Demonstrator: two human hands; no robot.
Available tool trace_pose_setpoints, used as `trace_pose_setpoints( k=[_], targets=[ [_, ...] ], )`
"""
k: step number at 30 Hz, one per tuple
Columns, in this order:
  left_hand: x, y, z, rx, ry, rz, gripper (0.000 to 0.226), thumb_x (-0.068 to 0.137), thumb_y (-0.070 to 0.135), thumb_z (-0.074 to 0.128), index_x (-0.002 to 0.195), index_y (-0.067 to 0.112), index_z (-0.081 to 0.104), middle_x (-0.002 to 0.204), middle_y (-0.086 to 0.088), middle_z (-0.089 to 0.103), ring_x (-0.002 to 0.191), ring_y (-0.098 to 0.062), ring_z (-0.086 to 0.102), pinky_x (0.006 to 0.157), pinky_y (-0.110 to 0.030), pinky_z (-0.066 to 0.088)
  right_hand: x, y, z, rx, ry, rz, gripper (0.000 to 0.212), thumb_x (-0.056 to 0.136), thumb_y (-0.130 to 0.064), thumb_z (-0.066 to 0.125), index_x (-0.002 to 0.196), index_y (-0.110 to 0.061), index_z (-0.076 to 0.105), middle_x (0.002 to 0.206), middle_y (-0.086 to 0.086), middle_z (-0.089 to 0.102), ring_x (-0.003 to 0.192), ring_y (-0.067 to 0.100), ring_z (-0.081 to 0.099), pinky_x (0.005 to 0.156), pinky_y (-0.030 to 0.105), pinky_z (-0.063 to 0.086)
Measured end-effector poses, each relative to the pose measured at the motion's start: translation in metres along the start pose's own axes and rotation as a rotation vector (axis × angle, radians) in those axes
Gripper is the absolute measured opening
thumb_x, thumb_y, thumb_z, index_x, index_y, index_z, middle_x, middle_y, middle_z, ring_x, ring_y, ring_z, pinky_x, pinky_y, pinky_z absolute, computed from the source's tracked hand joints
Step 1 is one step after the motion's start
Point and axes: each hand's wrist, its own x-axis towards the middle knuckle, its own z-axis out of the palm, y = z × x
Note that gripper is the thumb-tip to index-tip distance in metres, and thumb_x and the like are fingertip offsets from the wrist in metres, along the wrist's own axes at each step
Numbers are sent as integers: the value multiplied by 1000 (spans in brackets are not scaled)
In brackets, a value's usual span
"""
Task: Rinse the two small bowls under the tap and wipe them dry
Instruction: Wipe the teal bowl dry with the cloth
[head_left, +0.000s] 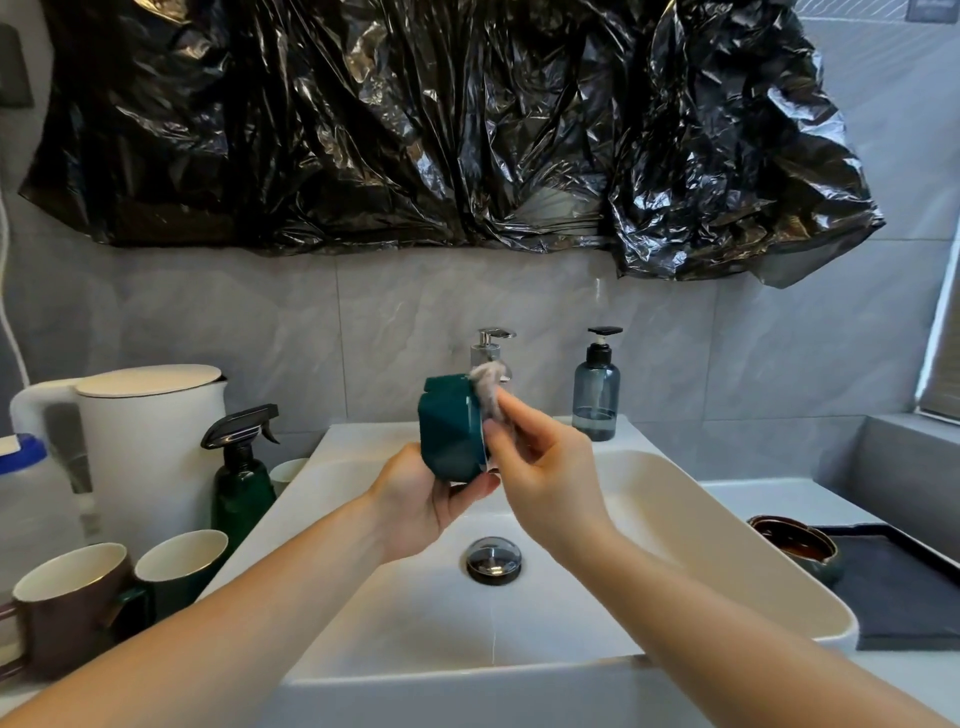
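Note:
A small dark green bowl (449, 434) is held on its side above the white sink (717, 525), its mouth turned right. My left hand (426, 506) grips it from below. My right hand (545, 467) pinches a small grey cloth (489, 387) against the bowl's rim and inside. The chrome tap (488, 348) stands behind the bowl, partly hidden; no water shows running from it. A second small bowl (795, 545), brown inside with a dark outside, sits upright on a dark mat (904, 597) to the right of the sink.
Left of the sink stand a white kettle (145, 447), a green spray bottle (241, 478), a brown mug (72, 603) and a green mug (182, 566). A blue-grey pump bottle (596, 395) sits behind the sink. Black plastic sheeting (441, 124) covers the wall above.

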Motion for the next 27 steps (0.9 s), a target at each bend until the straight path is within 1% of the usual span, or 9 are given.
trace_pose_setpoints(
  k=[4,7,11,15,17,20,23,25,27],
  targets=[
    [-3,5,-5,18,3,-43,28,106,28,51,115,9,69,101,-11,66,79,-16,62,53,-18,59,-4,-3,0,-48,-43,-190,39,96,2,65,128,-17,74,124,-9,75,112,0,69,93,20,54],
    [-7,8,-4,0,-40,11,29,90,32,62,106,12,74,97,-11,70,81,-15,61,50,-16,57,-6,-4,-3,-129,-75,-368,35,91,3,72,122,-12,77,134,-2,70,125,8,66,89,17,54],
    [-10,12,-1,-29,-115,63,38,77,31,66,112,17,71,96,-8,68,83,-10,55,47,-11,49,-7,-5,2,-171,-71,-493,29,89,2,75,114,-11,81,138,4,68,126,11,66,90,18,55],
    [-7,12,-5,14,-145,42,23,103,22,52,114,10,69,89,-10,63,62,-12,54,45,-14,51,-3,-4,2,-190,-64,-331,43,99,0,62,137,-20,68,138,-10,68,127,1,62,98,22,53],
    [-3,9,-8,55,-137,46,25,110,16,43,120,7,63,89,-11,60,62,-14,54,47,-16,53,-1,-3,0,-219,-82,-231,46,103,-1,55,140,-26,65,127,-21,69,114,-6,63,94,16,49],
    [-2,7,-6,102,-85,57,28,111,11,38,120,4,63,86,-12,60,61,-15,55,46,-16,53,-2,-2,0,-174,-102,-102,40,106,-5,51,136,-26,68,93,-29,68,82,-6,60,78,9,43],
    [-2,7,-6,183,-13,105,32,111,12,34,116,2,64,83,-12,62,62,-15,55,46,-16,52,-2,2,2,-131,-131,22,27,106,-15,51,114,-25,75,68,-9,61,62,6,46,63,24,40],
    [0,6,-6,263,69,151,35,111,11,33,108,2,66,78,-11,66,61,-15,54,46,-16,49,0,5,0,-16,-175,118,25,105,-16,51,102,-19,76,76,14,66,66,17,51,62,36,44],
    [2,3,-7,307,152,194,36,110,10,33,104,3,68,79,-11,66,61,-16,54,48,-17,48,1,5,-3,90,-183,180,24,103,-12,54,103,-14,78,87,17,74,73,22,63,67,40,54]
  ],
)
